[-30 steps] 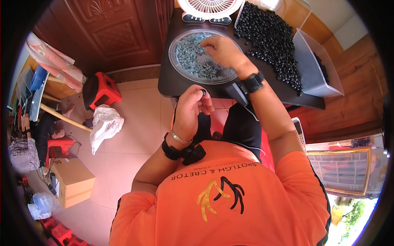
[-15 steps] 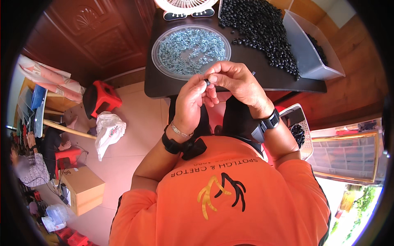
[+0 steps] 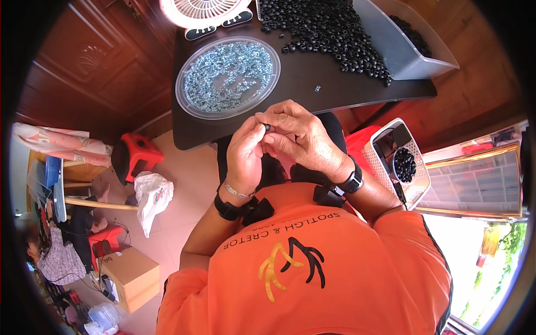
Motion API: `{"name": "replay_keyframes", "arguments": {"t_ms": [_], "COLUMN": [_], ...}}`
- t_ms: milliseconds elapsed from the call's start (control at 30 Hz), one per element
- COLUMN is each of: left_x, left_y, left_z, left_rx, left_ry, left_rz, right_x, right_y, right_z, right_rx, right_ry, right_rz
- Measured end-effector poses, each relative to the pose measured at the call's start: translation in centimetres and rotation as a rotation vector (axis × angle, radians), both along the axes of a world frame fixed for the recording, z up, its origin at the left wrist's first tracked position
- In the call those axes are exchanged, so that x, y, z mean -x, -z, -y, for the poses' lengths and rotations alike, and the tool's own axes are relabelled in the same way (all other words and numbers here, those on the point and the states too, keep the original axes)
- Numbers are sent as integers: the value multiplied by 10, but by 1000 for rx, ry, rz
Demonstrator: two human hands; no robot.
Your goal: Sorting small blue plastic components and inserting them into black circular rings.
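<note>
Centre frame, the left hand (image 3: 245,155) pinched a black bead (image 3: 267,127), long axis unreadable; the right hand (image 3: 306,135) curled its fingers just beside it, grip unclear!

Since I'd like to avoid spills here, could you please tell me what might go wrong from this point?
The small black piece at the left hand, with the right hand close, could slip and fall. The round tray sits near the front of the table, so a bump might spill its shiny pieces. The heaped black pieces lie loose, so some could roll away.
</note>
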State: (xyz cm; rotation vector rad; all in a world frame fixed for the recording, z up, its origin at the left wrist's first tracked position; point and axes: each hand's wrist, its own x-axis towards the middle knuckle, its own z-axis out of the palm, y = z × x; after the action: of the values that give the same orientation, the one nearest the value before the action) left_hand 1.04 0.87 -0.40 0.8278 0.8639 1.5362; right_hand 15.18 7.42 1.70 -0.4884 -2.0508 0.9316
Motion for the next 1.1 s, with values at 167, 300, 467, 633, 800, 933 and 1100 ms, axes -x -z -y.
{"name": "replay_keyframes", "arguments": {"t_ms": [167,300,467,633,800,933,1100], "left_x": [-6,-8,-4,2,1,3,3], "left_y": [-6,-7,-3,-3,-3,-4,-4], "left_z": [-1,-2,1,2,3,4,6], "left_rx": [-9,41,7,-42,-11,3,-3], "left_ry": [65,48,40,7,15,17,11], "left_rz": [-56,-73,-52,4,19,0,6], "right_x": [-9,-13,-33,-75,-91,-86,-87], "right_y": [5,3,-10,-16,2,2,8], "right_z": [-3,-6,-33,-104,-151,-149,-154], "right_rx": [14,-55,-308,-286,-429,-518,-554], "right_ry": [6,-11,127,578,700,696,672], "right_rz": [-60,-19,162,265,562,689,654]}}
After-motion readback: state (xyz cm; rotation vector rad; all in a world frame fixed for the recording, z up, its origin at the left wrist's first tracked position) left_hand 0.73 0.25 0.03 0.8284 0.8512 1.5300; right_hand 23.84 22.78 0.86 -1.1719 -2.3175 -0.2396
